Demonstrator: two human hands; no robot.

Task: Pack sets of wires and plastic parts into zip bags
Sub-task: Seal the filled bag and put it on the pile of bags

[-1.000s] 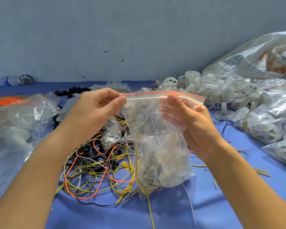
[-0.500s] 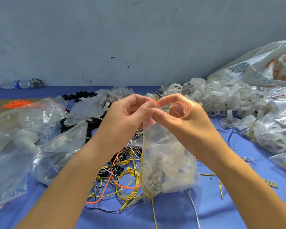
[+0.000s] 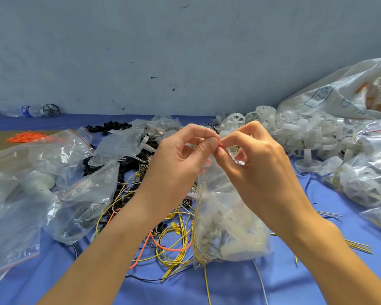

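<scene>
A clear zip bag [image 3: 226, 225] with a red seal strip hangs upright in front of me, filled with yellow wires and white plastic parts; its bottom sits low over the blue cloth. My left hand [image 3: 180, 159] and my right hand [image 3: 255, 164] meet at the bag's top, thumbs and forefingers pinching the seal strip together at one spot. Most of the strip is hidden by my fingers. Behind and below the bag lies a tangle of yellow, orange and black wires [image 3: 169, 238].
Several clear zip bags [image 3: 81, 201] lie at the left. Black plastic rings [image 3: 110, 126] are scattered behind them. White plastic wheels [image 3: 295, 133] are heaped at the right beside filled bags [image 3: 365, 172] and a large sack [image 3: 350, 91]. A grey wall stands behind.
My hands, spread wide along the bag's open top a second ago, have come together at its middle. The bag's mouth has narrowed to a pinched point.
</scene>
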